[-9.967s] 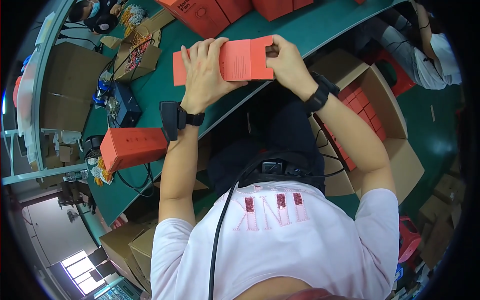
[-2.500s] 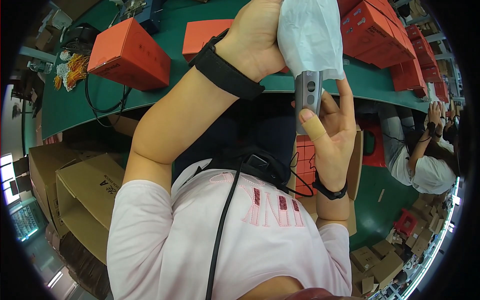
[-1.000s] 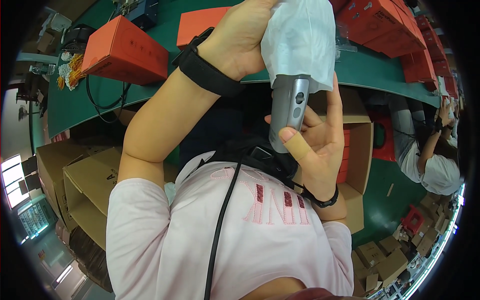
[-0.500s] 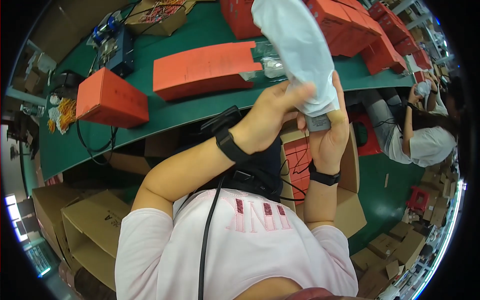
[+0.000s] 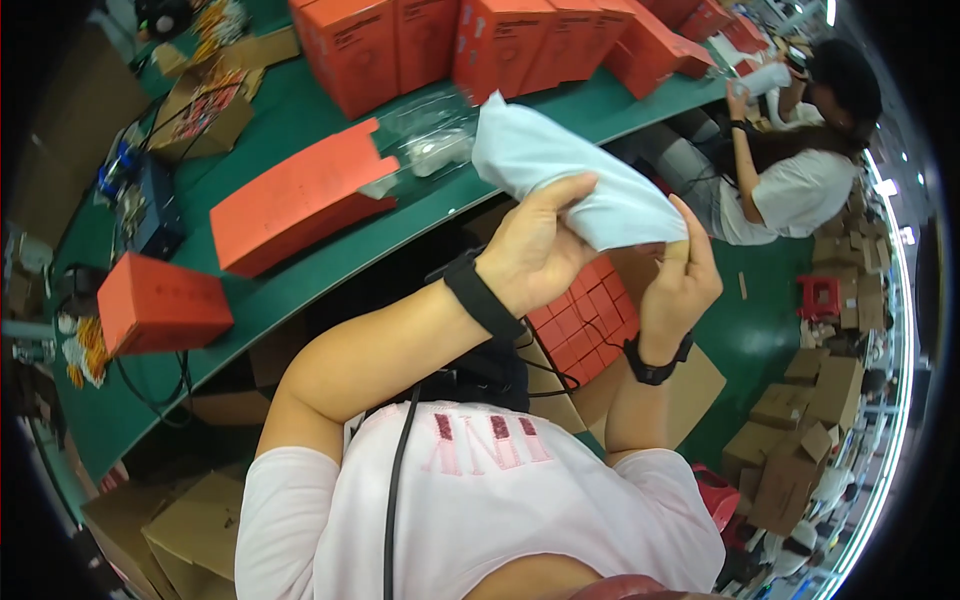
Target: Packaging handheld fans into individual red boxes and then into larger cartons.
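A pale bluish-white soft bag (image 5: 585, 180) is held over the table's front edge, tilted from upper left to lower right. It looks filled, but its contents are hidden. My left hand (image 5: 535, 250) grips its underside, thumb across the top and fingers beneath. At the bag's lower right end, my right hand (image 5: 683, 285) pinches the edge between thumb and fingers. On the table just left of the bag lie a clear plastic tray (image 5: 435, 140) and an orange-red box (image 5: 305, 200) on its side, its end flaps open.
Several orange-red boxes (image 5: 350, 55) stand along the back of the green table (image 5: 330, 262); another box (image 5: 160, 305) is at left. A carton (image 5: 560, 385) of small red boxes sits below my hands. A co-worker (image 5: 800, 190) sits at right, handling a white item.
The bag has swung from steep to more level and come lower. A grey labelled end that stuck out is now out of sight. My view has turned, shifting the table leftward.
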Tool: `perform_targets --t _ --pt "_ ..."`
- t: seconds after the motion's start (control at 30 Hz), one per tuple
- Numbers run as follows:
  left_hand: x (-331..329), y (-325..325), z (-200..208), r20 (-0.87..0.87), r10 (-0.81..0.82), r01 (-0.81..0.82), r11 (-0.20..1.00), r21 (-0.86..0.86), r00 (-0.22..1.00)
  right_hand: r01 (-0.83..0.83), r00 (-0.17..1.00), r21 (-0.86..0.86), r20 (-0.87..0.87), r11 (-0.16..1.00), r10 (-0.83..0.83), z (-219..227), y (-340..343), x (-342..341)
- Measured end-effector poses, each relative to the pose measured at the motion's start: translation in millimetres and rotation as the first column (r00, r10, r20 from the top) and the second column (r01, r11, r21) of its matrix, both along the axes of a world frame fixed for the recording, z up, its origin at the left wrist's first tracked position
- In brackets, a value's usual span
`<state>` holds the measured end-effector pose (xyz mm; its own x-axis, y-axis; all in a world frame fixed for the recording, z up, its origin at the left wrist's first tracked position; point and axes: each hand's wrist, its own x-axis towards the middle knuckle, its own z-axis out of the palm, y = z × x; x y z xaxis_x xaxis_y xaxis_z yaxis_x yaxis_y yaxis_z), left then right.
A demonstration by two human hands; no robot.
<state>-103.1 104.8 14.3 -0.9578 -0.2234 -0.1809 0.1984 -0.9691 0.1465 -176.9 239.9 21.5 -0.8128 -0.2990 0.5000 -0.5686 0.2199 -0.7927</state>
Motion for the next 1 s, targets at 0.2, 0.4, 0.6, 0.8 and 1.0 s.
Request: perform_targets --t 0.2,0.4,0.6,0.8,1.0 --pt "-6 4 -13 0.050 -0.209 0.208 0.978 0.032 0.977 -0.188 0.917 0.218 -0.310 0.958 0.250 27 1 10" --pt "-16 -14 -32 0.063 -0.109 0.122 0.960 -0.254 0.992 -0.401 0.916 -0.016 -0.006 0.916 0.401 21 19 -3" --pt "-32 1 -36 0.082 0.054 0.092 -0.195 -0.976 0.995 -0.350 0.528 -0.370 0.681 0.861 0.507 -17 27 -42" --pt "-73 11 -39 0.067 0.087 0.110 -0.768 -0.632 0.994 -0.135 0.447 -0.434 0.775 0.891 0.446 -35 -31 -104" --pt "14 -24 -12 0.039 -0.354 -0.087 -0.333 -0.939 0.934 0.189 0.931 -0.297 0.356 0.936 -0.075 -75 -41 -274"
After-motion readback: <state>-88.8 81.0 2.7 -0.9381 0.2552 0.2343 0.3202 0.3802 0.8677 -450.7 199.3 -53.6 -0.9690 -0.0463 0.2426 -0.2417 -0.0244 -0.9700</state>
